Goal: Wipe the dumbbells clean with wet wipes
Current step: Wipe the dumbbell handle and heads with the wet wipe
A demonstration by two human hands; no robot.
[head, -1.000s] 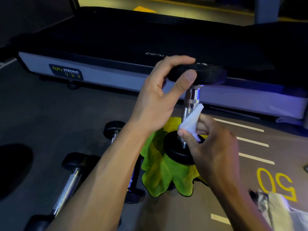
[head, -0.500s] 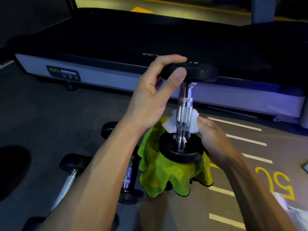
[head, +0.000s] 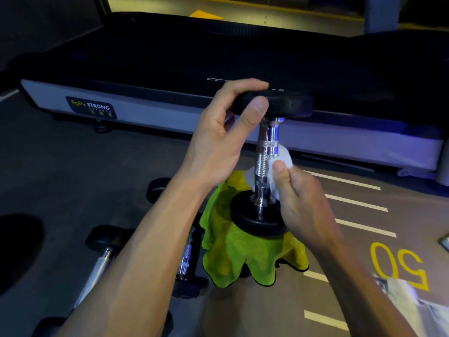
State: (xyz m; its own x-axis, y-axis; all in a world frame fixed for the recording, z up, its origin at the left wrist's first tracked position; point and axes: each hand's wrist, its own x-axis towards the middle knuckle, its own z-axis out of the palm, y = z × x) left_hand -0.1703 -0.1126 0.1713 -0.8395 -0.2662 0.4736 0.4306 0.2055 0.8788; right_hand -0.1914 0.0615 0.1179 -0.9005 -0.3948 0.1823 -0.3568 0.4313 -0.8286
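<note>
A black-ended dumbbell [head: 266,152] with a chrome knurled handle stands upright on a green-yellow cloth [head: 233,251]. My left hand [head: 218,142] grips the rim of its top weight between thumb and fingers. My right hand [head: 298,200] holds a white wet wipe [head: 283,158] wrapped round the back and right of the handle, thumb pressing it against the knurled part. The wipe shows on both sides of the handle.
Two more dumbbells [head: 187,259] [head: 102,261] lie on the grey floor at the lower left, partly behind my left arm. A treadmill deck [head: 170,69] runs across the back. White floor lines and a yellow "50" [head: 398,266] lie right. A pale packet [head: 408,302] sits at the lower right.
My right hand has brought the wipe from the front of the handle round behind it and slid it up the knurled part. The left hand keeps its grip on the top weight.
</note>
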